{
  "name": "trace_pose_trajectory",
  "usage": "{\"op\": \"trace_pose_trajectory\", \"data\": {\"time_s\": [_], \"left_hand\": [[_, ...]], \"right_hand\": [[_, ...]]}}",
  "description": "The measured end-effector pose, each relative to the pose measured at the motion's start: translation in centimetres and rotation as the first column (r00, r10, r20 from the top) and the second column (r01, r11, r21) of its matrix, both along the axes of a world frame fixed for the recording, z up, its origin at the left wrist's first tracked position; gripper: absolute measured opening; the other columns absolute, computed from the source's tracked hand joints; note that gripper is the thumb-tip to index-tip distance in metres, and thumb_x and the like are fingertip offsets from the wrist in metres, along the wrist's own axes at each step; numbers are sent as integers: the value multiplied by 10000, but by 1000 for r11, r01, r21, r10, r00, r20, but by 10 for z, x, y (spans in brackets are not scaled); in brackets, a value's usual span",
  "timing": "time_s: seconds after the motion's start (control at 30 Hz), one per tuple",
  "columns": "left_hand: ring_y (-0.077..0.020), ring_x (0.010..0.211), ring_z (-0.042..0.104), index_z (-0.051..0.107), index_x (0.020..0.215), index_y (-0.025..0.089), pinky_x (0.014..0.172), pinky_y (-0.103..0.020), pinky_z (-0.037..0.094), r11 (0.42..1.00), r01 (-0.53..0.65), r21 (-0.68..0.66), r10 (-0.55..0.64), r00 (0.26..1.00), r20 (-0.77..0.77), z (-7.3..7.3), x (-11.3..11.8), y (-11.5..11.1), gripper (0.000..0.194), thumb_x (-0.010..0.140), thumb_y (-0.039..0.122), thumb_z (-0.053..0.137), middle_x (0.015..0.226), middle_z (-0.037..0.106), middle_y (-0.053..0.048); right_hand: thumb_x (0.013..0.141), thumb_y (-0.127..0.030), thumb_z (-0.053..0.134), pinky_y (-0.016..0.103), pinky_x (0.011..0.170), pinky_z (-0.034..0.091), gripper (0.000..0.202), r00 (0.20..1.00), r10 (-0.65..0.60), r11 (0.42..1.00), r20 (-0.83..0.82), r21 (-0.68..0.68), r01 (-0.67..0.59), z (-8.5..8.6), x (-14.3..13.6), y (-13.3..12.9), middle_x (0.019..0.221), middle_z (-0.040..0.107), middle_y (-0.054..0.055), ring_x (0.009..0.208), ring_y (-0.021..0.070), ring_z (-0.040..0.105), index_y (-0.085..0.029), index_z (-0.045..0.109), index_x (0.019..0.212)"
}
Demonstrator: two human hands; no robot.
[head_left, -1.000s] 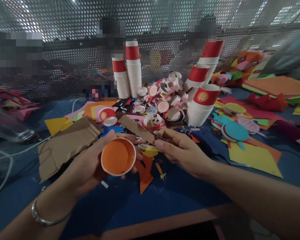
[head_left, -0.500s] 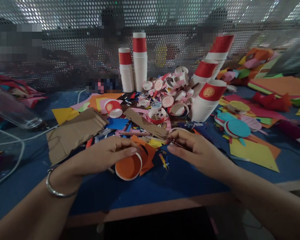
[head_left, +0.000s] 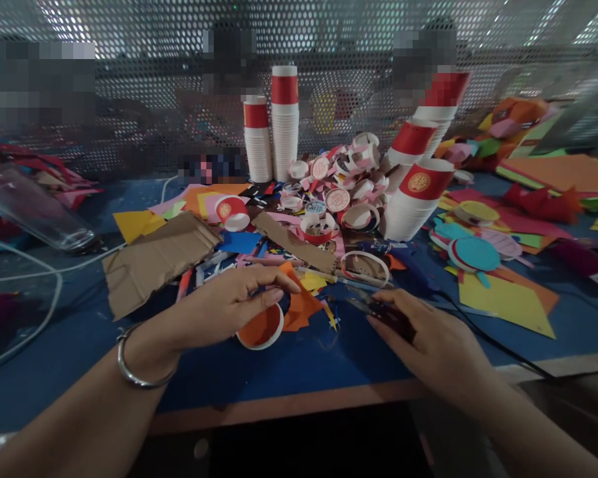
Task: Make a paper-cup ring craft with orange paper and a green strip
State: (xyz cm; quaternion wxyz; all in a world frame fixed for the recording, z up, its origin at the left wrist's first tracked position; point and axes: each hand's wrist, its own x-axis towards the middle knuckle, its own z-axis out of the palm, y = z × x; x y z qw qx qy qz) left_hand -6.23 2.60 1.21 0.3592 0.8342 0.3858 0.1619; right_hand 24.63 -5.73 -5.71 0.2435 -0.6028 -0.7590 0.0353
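My right hand (head_left: pixel 413 332) is closed on dark-handled scissors (head_left: pixel 391 315), whose blades point left over the blue table. My left hand (head_left: pixel 239 302) has its thumb and fingers at the orange paper (head_left: pixel 299 307), above a white-rimmed round piece with an orange inside (head_left: pixel 262 330). Whether those fingertips pinch the paper or only hover over it cannot be made out. A white paper ring (head_left: pixel 365 265) lies just beyond the scissors. Behind the left hand is a piece of brown cardboard (head_left: pixel 159 262).
Stacked red and white paper cups (head_left: pixel 416 199) stand at the back, beside a heap of cut cup pieces (head_left: pixel 336 199). A clear container (head_left: pixel 40 206) lies at the left by a white cable (head_left: pixel 54 302). Coloured paper (head_left: pixel 508 302) and a turquoise paper disc (head_left: pixel 473 253) are at the right.
My right hand has moved right and toward me, bringing the scissors and the white ring into clearer view. My left hand has shifted slightly right and up.
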Motion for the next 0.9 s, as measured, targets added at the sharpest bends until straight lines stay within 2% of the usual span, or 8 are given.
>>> {"op": "trace_pose_trajectory", "data": {"time_s": [0.1,0.27,0.37,0.47,0.57,0.7,0.8,0.9], "left_hand": [[-261,1163,700,741,1190,297,1013,-401,509,994,-106,35,104,993,47,-2,0,1,240,1038,358,567,1246,772,-44],[-237,974,729,676,1279,237,880,-365,548,961,-257,106,249,965,85,-11,3,8,312,979,320,655,1094,780,-69],[-243,982,684,649,1350,236,875,-385,541,939,-246,240,247,969,25,-19,4,13,404,951,294,667,1124,724,-78],[-288,1051,649,701,1260,227,938,-447,509,915,-231,331,272,959,-83,-21,4,15,334,935,294,677,1124,712,-89],[-298,1083,650,710,1180,220,967,-455,486,907,-254,337,302,948,-97,-16,-1,14,260,942,317,676,1159,727,-92],[-287,1044,671,684,1251,253,883,-404,495,927,-252,276,302,941,-155,-7,-12,11,350,936,406,691,1211,739,-82],[-286,990,682,731,1188,256,833,-383,486,943,-199,268,265,934,-239,-5,-16,9,303,934,413,679,1138,760,-79],[-270,913,668,778,1007,250,770,-360,462,944,-143,299,232,928,-290,-3,-15,5,179,918,365,674,993,755,-66]], "right_hand": [[998,-364,552,359,605,573,219,997,-16,998,77,58,12,-4,-2,-2,958,821,58,767,275,808,-241,669,1136],[997,-332,560,368,602,591,209,997,7,995,73,94,-14,-4,-3,-2,1009,826,46,803,275,820,-236,654,1157],[1001,-325,559,367,607,594,199,997,6,995,72,97,-13,-4,-4,-2,1016,826,43,811,273,821,-239,650,1157],[999,-321,560,366,614,596,187,998,6,994,68,111,-14,-5,-4,-1,1004,827,42,803,272,821,-242,655,1139],[996,-323,559,357,615,595,186,999,5,993,52,116,-11,-4,-4,-1,988,827,45,784,264,817,-242,660,1130],[993,-333,558,360,627,598,196,999,10,995,49,95,-14,-3,-4,-1,977,827,51,772,264,813,-241,664,1130],[991,-322,556,364,619,596,194,998,11,996,55,87,-16,-4,-4,-2,987,828,45,781,268,816,-245,660,1135],[992,-324,555,359,610,590,191,998,19,997,56,75,-23,-5,-4,-2,979,829,43,773,265,815,-248,660,1133]]}}
